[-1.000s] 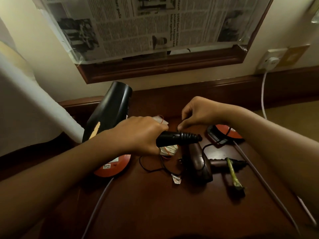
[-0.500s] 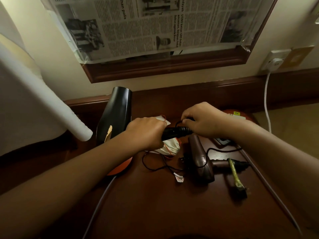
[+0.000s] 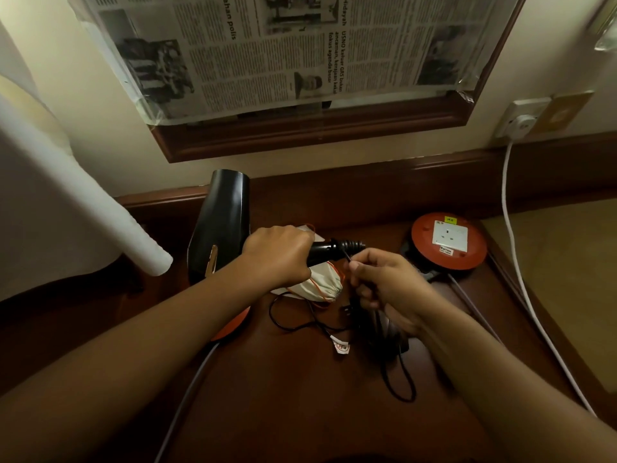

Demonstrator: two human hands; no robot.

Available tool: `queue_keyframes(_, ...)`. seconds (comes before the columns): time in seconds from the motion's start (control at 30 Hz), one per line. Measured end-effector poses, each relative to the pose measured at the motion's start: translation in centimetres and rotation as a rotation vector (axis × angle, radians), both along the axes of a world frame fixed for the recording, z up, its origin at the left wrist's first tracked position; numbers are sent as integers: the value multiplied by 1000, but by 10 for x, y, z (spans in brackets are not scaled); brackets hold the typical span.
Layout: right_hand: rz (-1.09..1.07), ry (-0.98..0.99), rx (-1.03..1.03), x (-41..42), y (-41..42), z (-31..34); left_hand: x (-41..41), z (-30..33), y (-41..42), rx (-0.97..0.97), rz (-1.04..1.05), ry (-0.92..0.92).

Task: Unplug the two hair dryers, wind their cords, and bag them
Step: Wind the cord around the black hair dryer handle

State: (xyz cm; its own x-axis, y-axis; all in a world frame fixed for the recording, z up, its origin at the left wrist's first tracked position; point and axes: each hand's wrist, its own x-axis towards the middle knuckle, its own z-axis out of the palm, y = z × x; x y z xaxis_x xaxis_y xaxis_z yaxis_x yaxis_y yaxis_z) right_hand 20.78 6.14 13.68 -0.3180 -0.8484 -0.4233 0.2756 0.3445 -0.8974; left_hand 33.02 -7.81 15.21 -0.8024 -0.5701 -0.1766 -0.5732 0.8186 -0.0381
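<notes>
My left hand grips the handle of the black hair dryer, whose barrel points toward the wall. My right hand pinches that dryer's thin black cord just below the ribbed strain relief. Loose loops of cord lie on the wooden table. A beige drawstring bag with orange string lies under the handle. The second, brown hair dryer is mostly hidden beneath my right hand.
A red round extension socket sits at the right of the table; a second red one shows partly under my left forearm. A white plug and cable run from the wall outlet. A newspaper-covered frame hangs above.
My right hand has come down from the top of the handle toward me, drawing the cord with it. The camera has tilted, so the red socket at right is now in full view.
</notes>
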Motion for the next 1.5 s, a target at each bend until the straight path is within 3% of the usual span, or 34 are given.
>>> queue_keyframes(0.2, 80, -385, -48, -3, 9, -9, -4, 2, 4, -18, -14, 42)
queue_keyframes(0.33, 81, -496, -87, 1, 10, -17, -9, 1, 9, -49, -20, 55)
queue_keyframes(0.43, 67, -439, -80, 1, 11, -17, -9, 1, 10, -61, -16, 56)
queue_keyframes(0.5, 59, -231, -41, -3, 11, -8, -8, 2, 8, -64, -12, 46)
queue_keyframes(0.53, 64, -11, -15, -5, 10, -2, -7, 2, 8, -65, -9, 44)
queue_keyframes(0.63, 128, 950, 34, -8, 8, 11, -7, 4, 7, -67, -8, 45)
queue_keyframes(0.7, 215, 1340, 105, -2, 8, 11, -8, 5, 8, -64, -16, 49)
queue_keyframes(0.8, 336, 1593, 193, 18, 14, 0, -12, 5, 12, -69, -40, 41)
queue_keyframes(0.9, 304, 1639, 194, 24, 15, -15, -14, 2, 15, -43, -42, 43)
queue_keyframes(0.93, 251, 1555, 149, 24, 14, -20, -14, 1, 15, -32, -35, 53)
queue_keyframes(0.97, 190, 1350, 76, 25, 14, -27, -14, 1, 14, -23, -25, 64)
queue_keyframes(1.07, 23, 426, -101, 28, 12, -36, -14, 6, 12, -24, -4, 102)
queue_keyframes(1.17, 57, -151, -119, 27, 10, -28, -13, 14, 10, -43, 4, 131)
queue_keyframes(1.23, 167, -310, -117, 22, 8, -20, -11, 20, 8, -50, 0, 158)
queue_keyframes(1.3, 249, -315, -119, 14, 8, -16, -9, 28, 4, -54, -4, 184)
queue_keyframes(1.5, 238, -411, -217, 3, 8, -23, 1, 44, -2, 24, -6, 227)
